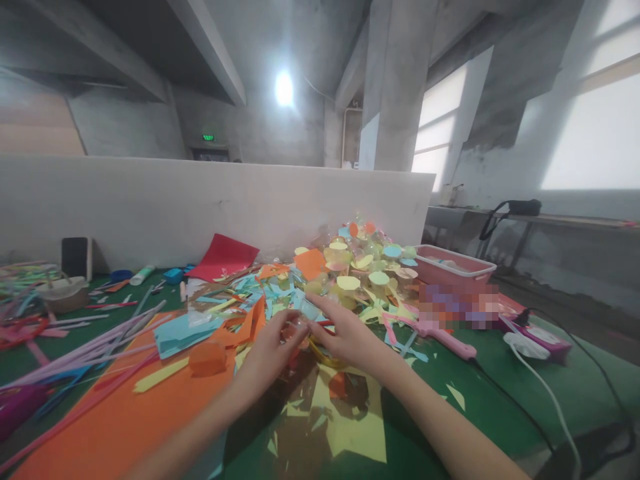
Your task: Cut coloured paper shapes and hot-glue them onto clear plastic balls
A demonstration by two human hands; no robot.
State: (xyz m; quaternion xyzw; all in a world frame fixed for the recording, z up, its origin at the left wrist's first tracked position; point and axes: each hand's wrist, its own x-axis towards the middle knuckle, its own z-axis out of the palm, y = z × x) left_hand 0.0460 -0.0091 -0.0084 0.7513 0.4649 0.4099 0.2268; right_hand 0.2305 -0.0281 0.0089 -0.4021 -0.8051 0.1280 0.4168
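In the middle of the table both hands meet over a small, clear, rounded plastic piece [296, 325]. My left hand [274, 343] is closed with thumb and fingers around it. My right hand [345, 330] presses its fingertips to its other side, index finger extended over a pale blue patch [310, 308]. Below the right fingers is a yellow ring-shaped thing [326, 355], partly hidden. Just beyond rises a heap of clear plastic pieces with coloured paper discs [349, 283]. Yellow paper [355, 420] and scraps lie under the hands.
To the right lie a pink glue gun [445, 339] with a black cord and a purple tissue pack [543, 340]. A pink basket [455, 267] stands behind. Orange sheets [125, 400], blue paper [185, 333] and long pink strips [100, 353] cover the left. A white partition [200, 200] borders the far edge.
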